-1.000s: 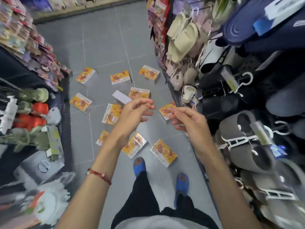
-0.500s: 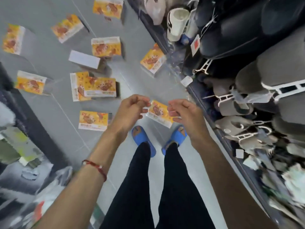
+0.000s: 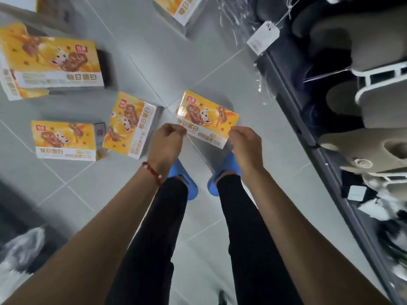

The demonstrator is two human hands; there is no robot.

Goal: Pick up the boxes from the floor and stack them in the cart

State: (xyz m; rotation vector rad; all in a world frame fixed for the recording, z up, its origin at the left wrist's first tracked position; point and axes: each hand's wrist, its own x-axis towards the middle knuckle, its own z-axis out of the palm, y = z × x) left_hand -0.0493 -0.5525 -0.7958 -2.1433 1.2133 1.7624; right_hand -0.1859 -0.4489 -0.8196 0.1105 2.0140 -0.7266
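Note:
Several yellow snack boxes lie on the grey tiled floor (image 3: 141,51). One yellow box (image 3: 207,117) sits just ahead of my blue slippers. My left hand (image 3: 166,140), with a red bracelet on the wrist, has its fingers curled at the box's near left corner. My right hand (image 3: 245,145) is curled at its near right corner, so both hands pinch the box's near edge. Another box (image 3: 130,126) lies just left of my left hand, and a third box (image 3: 66,139) lies farther left. The cart is not in view.
A larger stack of the same boxes (image 3: 50,62) lies at upper left, with another box (image 3: 178,7) at the top edge. A dark shelf rail (image 3: 308,137) with hanging slippers and tags runs down the right side. Blurred goods fill the lower left.
I have bent much lower, so the floor and boxes look far bigger. Both hands came down from beside the box onto its near corners.

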